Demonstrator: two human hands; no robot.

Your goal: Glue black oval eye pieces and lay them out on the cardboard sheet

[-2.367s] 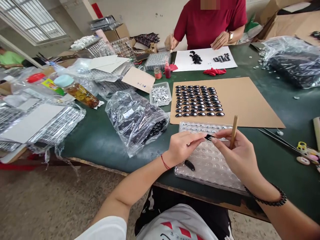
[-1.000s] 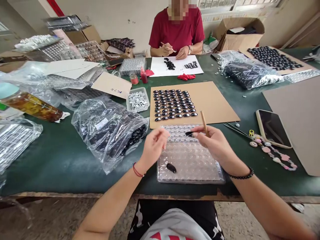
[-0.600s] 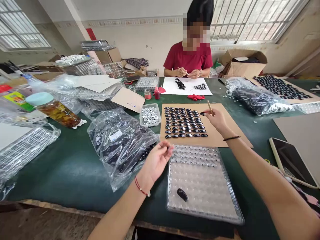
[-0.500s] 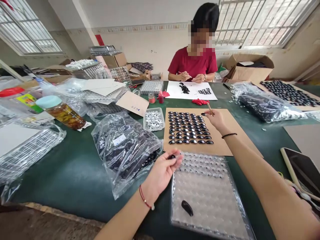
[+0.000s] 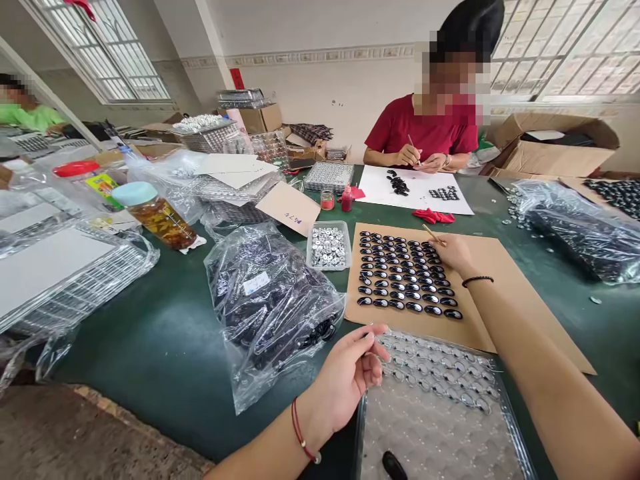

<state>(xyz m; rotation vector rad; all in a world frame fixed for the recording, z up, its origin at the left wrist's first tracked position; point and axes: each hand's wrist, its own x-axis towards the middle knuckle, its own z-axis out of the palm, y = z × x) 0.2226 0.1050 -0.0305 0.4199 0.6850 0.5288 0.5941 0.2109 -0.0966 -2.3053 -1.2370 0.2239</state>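
My left hand [image 5: 353, 377] hovers at the upper left corner of a clear plastic tray [image 5: 425, 433], thumb pressed to the index finger. A dark edge shows between them; most of that black piece is hidden. Across the upper tray run rows of clear rounded shapes, and a loose black oval piece [image 5: 394, 465] lies lower down. My right hand [image 5: 456, 255] grips a thin wooden stick [image 5: 433, 234] at the upper right of the rows of glossy black oval pieces [image 5: 397, 295]. Those rows rest on a brown cardboard sheet [image 5: 515, 287]. The fingertips partly cover the nearest pieces.
A plastic bag of black pieces [image 5: 265, 300] and a tub of small silvery parts [image 5: 329, 247] stand left of the cardboard. Across the table, a person in red [image 5: 425, 133] works over white paper [image 5: 373, 187]. Another bag [image 5: 580, 227] lies right; a drink bottle [image 5: 155, 217] stands left.
The view has shifted, so the table appears lower. My right hand has lowered the stick's end to the rows, and the black piece seen at its tip no longer shows apart from them.
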